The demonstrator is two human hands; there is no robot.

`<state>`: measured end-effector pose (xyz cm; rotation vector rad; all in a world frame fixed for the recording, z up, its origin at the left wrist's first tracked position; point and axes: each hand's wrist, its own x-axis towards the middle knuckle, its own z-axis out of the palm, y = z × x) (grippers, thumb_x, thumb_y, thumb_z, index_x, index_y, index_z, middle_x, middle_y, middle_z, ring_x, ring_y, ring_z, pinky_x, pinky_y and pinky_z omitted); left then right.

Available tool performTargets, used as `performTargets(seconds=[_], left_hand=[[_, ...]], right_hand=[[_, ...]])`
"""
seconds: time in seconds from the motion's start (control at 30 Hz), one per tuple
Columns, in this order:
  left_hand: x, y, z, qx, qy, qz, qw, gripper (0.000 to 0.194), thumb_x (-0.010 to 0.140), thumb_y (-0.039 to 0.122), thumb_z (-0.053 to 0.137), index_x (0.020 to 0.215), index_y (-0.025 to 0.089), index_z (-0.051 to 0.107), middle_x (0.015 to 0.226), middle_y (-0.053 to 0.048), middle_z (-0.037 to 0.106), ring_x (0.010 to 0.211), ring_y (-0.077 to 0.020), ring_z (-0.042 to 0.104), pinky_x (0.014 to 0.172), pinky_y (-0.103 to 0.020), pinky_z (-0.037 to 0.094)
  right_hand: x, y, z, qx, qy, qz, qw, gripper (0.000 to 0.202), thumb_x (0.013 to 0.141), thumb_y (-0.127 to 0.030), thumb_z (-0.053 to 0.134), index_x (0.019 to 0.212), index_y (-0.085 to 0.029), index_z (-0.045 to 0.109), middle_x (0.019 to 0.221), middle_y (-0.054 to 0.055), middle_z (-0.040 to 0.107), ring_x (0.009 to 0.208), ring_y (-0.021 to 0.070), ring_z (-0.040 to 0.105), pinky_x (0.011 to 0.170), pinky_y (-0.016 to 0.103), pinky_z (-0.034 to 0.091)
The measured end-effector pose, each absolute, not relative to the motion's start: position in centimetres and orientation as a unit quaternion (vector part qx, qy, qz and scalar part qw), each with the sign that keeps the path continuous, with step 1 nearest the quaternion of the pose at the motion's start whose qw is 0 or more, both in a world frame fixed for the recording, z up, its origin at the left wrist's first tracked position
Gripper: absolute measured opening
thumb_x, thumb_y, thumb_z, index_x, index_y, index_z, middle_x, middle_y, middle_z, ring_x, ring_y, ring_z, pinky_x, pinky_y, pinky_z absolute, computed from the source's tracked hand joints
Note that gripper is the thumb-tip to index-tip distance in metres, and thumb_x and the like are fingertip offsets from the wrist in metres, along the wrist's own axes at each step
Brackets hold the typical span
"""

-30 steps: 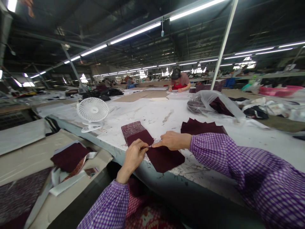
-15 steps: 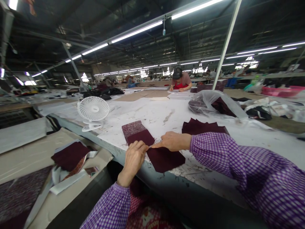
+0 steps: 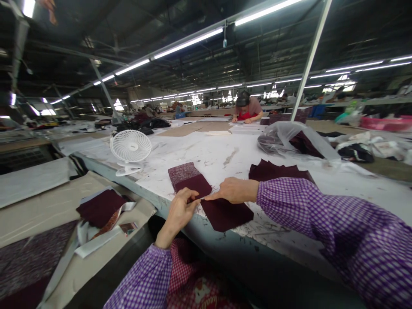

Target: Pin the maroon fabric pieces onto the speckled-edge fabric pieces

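Note:
My left hand (image 3: 180, 211) is at the table's front edge, thumb and forefinger bent toward each other at the corner of a dark maroon cloth piece (image 3: 227, 214); whether something thin is between them is too small to tell. My right hand (image 3: 233, 190) points left, its forefinger stretched out and pressing on the upper edge of that cloth, other fingers curled under. The two hands' fingertips nearly meet. Just behind them lies a maroon piece with a speckled part (image 3: 183, 172). A stack of maroon pieces (image 3: 278, 171) sits behind my right wrist.
A white fan (image 3: 130, 148) stands on the white-covered table (image 3: 206, 148) at the left. A clear plastic bag (image 3: 277, 136) with maroon cloth lies at the right. Cloth scraps (image 3: 101, 208) rest on a lower surface at the left. Across the table a person (image 3: 247, 108) bends forward.
The view has shifted slightly, so the scene sits a little further right. My left hand's fingers have opened somewhat from a tighter pinch. My right forefinger still presses on the cloth.

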<state>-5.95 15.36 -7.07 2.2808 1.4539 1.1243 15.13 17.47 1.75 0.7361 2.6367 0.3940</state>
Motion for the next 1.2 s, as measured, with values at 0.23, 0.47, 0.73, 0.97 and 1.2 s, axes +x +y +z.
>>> performTargets(seconds=[0.23,0.47,0.73,0.97,1.2], left_hand=[[-5.0,15.2,-7.1,0.825,0.483,0.289,-0.051,0.022,0.092,0.023,0.044,0.082,0.019,0.063,0.085,-0.004,0.061,0.081,-0.0184,0.050,0.073,-0.032,0.040],[-6.7,14.5,-7.1,0.866,0.425,0.248,-0.088,0.028,0.093,0.019,0.040,0.101,0.023,0.067,0.092,-0.005,0.064,0.085,-0.0197,0.051,0.075,-0.033,0.041],[-8.5,14.3,-7.1,0.789,0.491,0.356,0.094,0.023,0.088,0.026,0.050,0.105,0.020,0.063,0.103,-0.005,0.064,0.094,-0.0181,0.059,0.084,-0.032,0.046],[-5.8,16.2,-6.2,0.794,0.564,0.227,-0.030,0.028,0.087,0.038,0.050,0.107,0.023,0.063,0.102,-0.006,0.061,0.087,-0.0215,0.059,0.072,-0.033,0.044],[-4.0,16.7,-5.1,0.833,0.490,0.165,-0.199,0.024,0.085,0.031,0.049,0.076,0.019,0.068,0.081,-0.011,0.063,0.089,-0.0294,0.052,0.076,-0.043,0.035]], right_hand=[[15.2,17.9,2.0,0.252,0.939,0.127,0.196,0.067,0.083,-0.005,0.039,0.144,-0.033,0.031,0.082,0.009,0.066,0.069,0.0181,0.059,0.059,0.027,0.034],[14.6,17.7,1.5,0.250,0.937,0.153,0.192,0.064,0.088,-0.006,0.035,0.144,-0.035,0.029,0.081,0.008,0.067,0.070,0.0179,0.060,0.056,0.026,0.031],[15.7,18.4,-0.3,0.315,0.937,0.124,0.080,0.052,0.089,-0.026,0.049,0.140,-0.030,0.038,0.096,0.011,0.065,0.079,0.0198,0.061,0.063,0.027,0.038],[17.1,19.4,1.0,0.335,0.941,-0.043,0.012,0.014,0.078,-0.022,0.062,0.092,-0.018,0.064,0.096,0.004,0.064,0.095,0.0191,0.053,0.088,0.031,0.038],[26.0,18.9,8.9,0.379,0.899,-0.169,-0.137,0.023,0.087,-0.032,0.051,0.100,-0.014,0.057,0.095,0.006,0.062,0.084,0.0147,0.055,0.074,0.026,0.042]])
